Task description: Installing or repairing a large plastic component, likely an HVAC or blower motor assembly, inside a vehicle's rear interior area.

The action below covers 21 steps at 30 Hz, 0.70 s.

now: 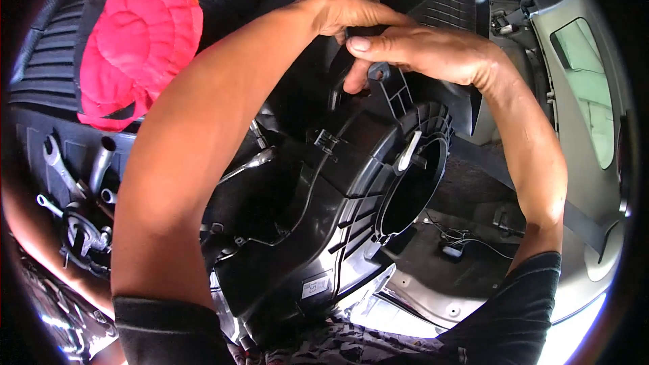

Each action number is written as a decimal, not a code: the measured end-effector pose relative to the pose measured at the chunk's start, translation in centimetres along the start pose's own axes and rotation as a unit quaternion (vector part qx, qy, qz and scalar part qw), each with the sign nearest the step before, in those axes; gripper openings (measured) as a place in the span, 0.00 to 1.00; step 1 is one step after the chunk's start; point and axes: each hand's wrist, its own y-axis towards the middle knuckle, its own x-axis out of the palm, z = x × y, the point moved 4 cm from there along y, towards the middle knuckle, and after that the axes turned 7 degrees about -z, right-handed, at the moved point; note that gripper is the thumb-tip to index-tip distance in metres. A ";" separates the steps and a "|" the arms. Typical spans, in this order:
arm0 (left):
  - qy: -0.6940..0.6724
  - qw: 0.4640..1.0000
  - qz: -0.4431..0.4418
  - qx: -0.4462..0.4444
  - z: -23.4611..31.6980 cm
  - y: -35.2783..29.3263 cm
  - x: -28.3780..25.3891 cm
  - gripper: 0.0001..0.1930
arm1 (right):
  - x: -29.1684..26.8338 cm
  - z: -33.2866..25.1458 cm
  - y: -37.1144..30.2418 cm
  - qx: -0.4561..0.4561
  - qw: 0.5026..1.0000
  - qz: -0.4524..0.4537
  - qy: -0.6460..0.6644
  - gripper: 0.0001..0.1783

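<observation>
A large black plastic blower housing (324, 209) stands tilted in front of me, with a round opening (412, 192) on its right side. My left hand (348, 12) reaches past its far end, bent at the wrist. Most of its fingers are hidden behind my right hand (433, 54), which crosses over them. The right thumb points left, with a fingertip below it, curled round a dark part that I cannot make out. Just under these fingers rises the housing's ribbed bracket (394, 91), with a holed tab at its top. A pale lever (407, 152) sits at the opening's rim.
Left lies a pink-red quilted cloth item (145, 40) on a black ribbed mat (44, 74). Below it are wrenches (61, 165) and other metal tools. A ratchet (253, 160) lies beside the housing. Another person's arm (57, 263) shows lower left. Wiring (456, 243) and car trim (574, 128) are right.
</observation>
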 end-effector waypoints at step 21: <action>0.216 0.965 0.019 0.144 10.0 -12.6 19.5 0.16 | 30.8 23.2 -9.3 0.068 0.715 0.430 0.547 0.30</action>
